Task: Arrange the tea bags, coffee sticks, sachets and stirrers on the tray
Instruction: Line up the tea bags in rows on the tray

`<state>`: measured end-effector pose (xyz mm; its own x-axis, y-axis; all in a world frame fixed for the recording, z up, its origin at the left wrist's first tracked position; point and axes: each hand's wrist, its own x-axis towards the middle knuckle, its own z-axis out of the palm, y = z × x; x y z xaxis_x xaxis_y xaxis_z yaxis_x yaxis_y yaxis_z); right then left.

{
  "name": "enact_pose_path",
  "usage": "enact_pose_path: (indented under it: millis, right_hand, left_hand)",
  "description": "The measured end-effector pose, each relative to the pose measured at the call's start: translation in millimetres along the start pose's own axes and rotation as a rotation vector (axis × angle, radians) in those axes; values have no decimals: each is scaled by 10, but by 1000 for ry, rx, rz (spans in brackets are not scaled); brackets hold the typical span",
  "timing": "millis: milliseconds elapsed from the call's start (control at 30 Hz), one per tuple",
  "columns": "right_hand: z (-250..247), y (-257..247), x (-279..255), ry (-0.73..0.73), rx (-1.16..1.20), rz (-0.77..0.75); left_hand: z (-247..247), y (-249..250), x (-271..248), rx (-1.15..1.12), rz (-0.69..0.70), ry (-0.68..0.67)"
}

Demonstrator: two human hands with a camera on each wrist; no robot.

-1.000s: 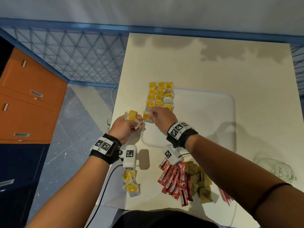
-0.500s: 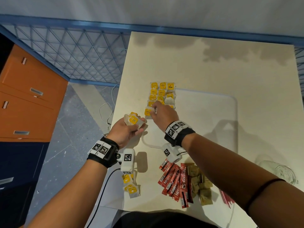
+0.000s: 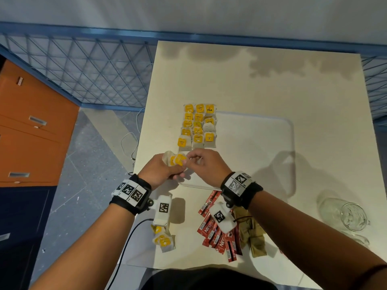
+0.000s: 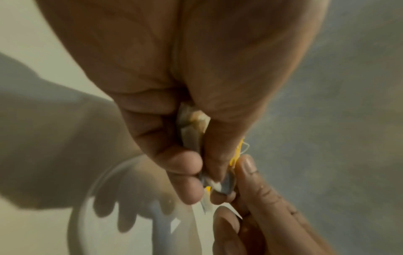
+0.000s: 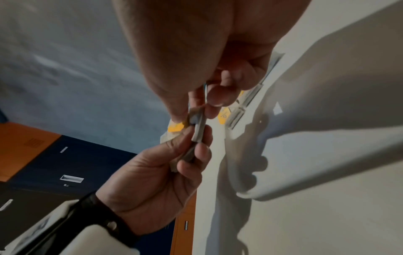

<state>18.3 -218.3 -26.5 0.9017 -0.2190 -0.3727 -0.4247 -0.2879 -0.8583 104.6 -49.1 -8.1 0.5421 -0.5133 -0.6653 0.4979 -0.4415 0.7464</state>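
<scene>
Since half a second ago the right hand [image 3: 206,164] has drawn back from the rows of tea bags [image 3: 198,126] on the tray [image 3: 261,147] to the left hand [image 3: 161,170]. Both now meet at centre frame: the left grip curls round a small bunch of tea bags [image 3: 177,160], and the right fingertips [image 5: 214,96] pinch one bag's edge. The pale, smooth desk [image 3: 272,80] fills the frame's middle; red coffee sticks [image 3: 217,233] and brown sachets [image 3: 251,233] lie lower centre. Orange drawers [image 3: 31,126] and blue mesh fencing [image 3: 83,68] stand at left.
</scene>
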Motion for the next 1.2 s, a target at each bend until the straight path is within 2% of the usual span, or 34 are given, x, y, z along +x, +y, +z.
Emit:
enact_pose_path:
  millis: [133,300,500,867,1033,1200]
  right_hand:
    - [10,177,-112,-21,-48,7]
    - [-38,303,-103,52,-56,43]
    - [-145,300,157,167,-184,97]
    - [-157,170,346,160,-432,186]
    - [-181,169,304,181,-369,180]
    - [-149,127,150,80,-160,22]
  left_hand:
    - [18,-77,12,132,-29,-59]
    - [55,-73,7,18,-46,-99]
    - [46,-89,61,-149,-77,25]
    - [102,-74,1,-150,-33,69]
    - [90,-88,29,-87,-52,121]
    - [117,-57,40,-99,-31,95]
